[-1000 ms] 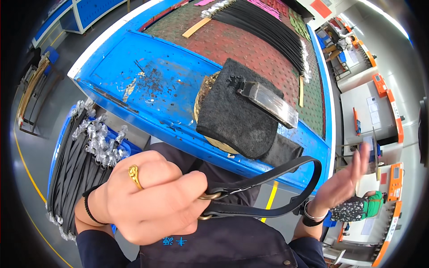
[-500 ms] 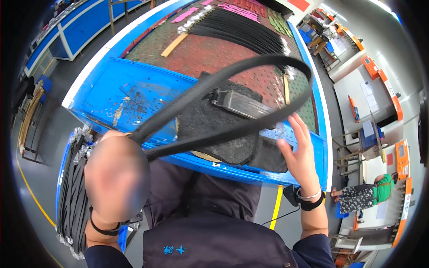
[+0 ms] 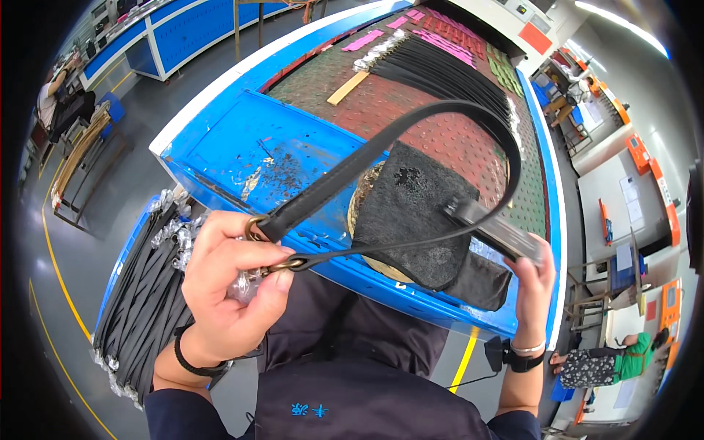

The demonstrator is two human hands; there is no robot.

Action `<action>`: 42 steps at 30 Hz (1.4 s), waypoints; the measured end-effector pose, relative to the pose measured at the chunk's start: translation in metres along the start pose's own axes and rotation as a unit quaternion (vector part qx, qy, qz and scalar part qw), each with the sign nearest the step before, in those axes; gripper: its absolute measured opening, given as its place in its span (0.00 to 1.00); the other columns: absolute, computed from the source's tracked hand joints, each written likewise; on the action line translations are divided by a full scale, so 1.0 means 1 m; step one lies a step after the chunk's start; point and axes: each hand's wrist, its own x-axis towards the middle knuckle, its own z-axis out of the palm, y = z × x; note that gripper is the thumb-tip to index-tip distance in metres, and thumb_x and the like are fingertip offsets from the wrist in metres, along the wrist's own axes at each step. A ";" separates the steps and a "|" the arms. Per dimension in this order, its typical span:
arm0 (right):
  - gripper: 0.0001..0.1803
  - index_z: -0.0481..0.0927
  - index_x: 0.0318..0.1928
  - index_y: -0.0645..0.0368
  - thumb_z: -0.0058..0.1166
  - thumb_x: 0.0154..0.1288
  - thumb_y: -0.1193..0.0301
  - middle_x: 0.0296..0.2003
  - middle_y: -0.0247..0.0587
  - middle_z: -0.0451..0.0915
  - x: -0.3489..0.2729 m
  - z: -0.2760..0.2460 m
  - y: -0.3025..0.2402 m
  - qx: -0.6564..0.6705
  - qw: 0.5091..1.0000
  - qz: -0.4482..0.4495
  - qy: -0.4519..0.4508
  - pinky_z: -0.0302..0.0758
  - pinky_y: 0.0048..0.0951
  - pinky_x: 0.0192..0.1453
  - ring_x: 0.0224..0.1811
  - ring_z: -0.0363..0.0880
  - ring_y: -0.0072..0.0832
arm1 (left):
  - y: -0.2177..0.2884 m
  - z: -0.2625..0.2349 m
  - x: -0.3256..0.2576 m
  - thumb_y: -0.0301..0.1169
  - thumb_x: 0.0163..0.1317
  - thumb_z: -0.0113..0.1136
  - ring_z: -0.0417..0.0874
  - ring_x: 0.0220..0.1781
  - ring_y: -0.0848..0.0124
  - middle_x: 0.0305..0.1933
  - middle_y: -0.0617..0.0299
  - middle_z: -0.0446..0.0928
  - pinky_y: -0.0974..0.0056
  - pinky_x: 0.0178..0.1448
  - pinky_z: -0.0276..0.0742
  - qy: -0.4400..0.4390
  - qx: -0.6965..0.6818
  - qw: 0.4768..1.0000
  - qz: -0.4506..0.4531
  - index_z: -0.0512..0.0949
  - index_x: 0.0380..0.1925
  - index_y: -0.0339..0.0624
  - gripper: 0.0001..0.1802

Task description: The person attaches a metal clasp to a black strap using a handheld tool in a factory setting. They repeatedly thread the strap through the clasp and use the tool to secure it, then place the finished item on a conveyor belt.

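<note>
Black leather strap (image 3: 411,132) is looping high over the blue surface (image 3: 242,147); your left hand (image 3: 227,286) is pinching both brass-ringed ends together, keeping the loop taut, while your right hand (image 3: 532,282) is gripping the metal bar (image 3: 495,231) against the black pad (image 3: 411,213).

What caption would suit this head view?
Left hand grips the looped black strap by its metal clasps; right hand holds a flat metal tool.
</note>
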 end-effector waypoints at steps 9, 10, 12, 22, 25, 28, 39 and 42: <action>0.28 0.58 0.59 0.67 0.42 0.64 0.62 0.58 0.58 0.62 -0.039 -0.051 -0.024 0.421 0.896 -0.139 0.027 0.67 0.43 0.60 0.61 0.63 0.42 | 0.012 0.027 0.016 0.17 0.37 0.60 0.72 0.31 0.69 0.33 0.56 0.69 0.71 0.32 0.66 -0.079 0.006 0.995 0.058 0.78 0.27 0.36 0.12; 0.29 0.57 0.59 0.66 0.45 0.62 0.62 0.57 0.58 0.63 -0.043 -0.039 -0.032 0.412 0.898 -0.151 0.040 0.65 0.44 0.60 0.61 0.62 0.43 | 0.016 0.036 0.019 0.17 0.35 0.61 0.72 0.29 0.69 0.32 0.56 0.69 0.70 0.30 0.66 -0.083 -0.008 0.994 0.067 0.78 0.26 0.36 0.12; 0.35 0.56 0.59 0.63 0.51 0.55 0.60 0.51 0.54 0.67 -0.049 -0.011 -0.045 0.326 0.929 -0.148 0.098 0.68 0.41 0.55 0.53 0.68 0.41 | 0.023 0.048 0.020 0.18 0.36 0.60 0.71 0.31 0.69 0.33 0.56 0.69 0.70 0.33 0.67 -0.120 -0.030 0.990 0.059 0.78 0.25 0.37 0.11; 0.44 0.56 0.55 0.58 0.60 0.38 0.54 0.43 0.48 0.66 -0.058 0.016 -0.046 0.196 0.966 -0.149 0.083 0.76 0.33 0.44 0.44 0.71 0.33 | 0.044 0.065 0.026 0.18 0.33 0.59 0.71 0.29 0.69 0.31 0.56 0.69 0.70 0.29 0.66 -0.196 -0.035 0.977 0.074 0.78 0.23 0.38 0.12; 0.41 0.54 0.56 0.59 0.56 0.41 0.57 0.44 0.49 0.64 -0.058 0.014 -0.041 0.195 0.965 -0.167 0.058 0.78 0.34 0.43 0.44 0.72 0.34 | 0.046 0.066 0.025 0.18 0.33 0.59 0.71 0.29 0.69 0.30 0.56 0.69 0.70 0.29 0.66 -0.203 -0.034 0.976 0.068 0.78 0.23 0.38 0.11; 0.47 0.58 0.54 0.57 0.63 0.34 0.50 0.40 0.48 0.69 -0.059 0.019 -0.048 0.180 0.971 -0.122 0.095 0.74 0.31 0.45 0.42 0.72 0.32 | 0.046 0.066 0.024 0.18 0.33 0.59 0.71 0.29 0.69 0.30 0.56 0.69 0.70 0.29 0.66 -0.205 -0.037 0.976 0.065 0.78 0.23 0.38 0.11; 0.49 0.60 0.52 0.57 0.65 0.30 0.45 0.37 0.47 0.71 -0.059 0.022 -0.051 0.150 0.973 -0.115 0.132 0.71 0.29 0.44 0.39 0.71 0.31 | 0.046 0.066 0.025 0.18 0.33 0.59 0.72 0.28 0.69 0.29 0.56 0.70 0.70 0.29 0.66 -0.206 -0.036 0.976 0.063 0.78 0.23 0.38 0.11; 0.49 0.60 0.52 0.57 0.65 0.30 0.44 0.37 0.47 0.71 -0.058 0.017 -0.047 0.143 0.975 -0.118 0.124 0.71 0.29 0.44 0.39 0.71 0.31 | 0.045 0.067 0.023 0.18 0.33 0.59 0.71 0.28 0.70 0.29 0.56 0.70 0.70 0.28 0.66 -0.198 -0.037 0.978 0.056 0.78 0.23 0.38 0.11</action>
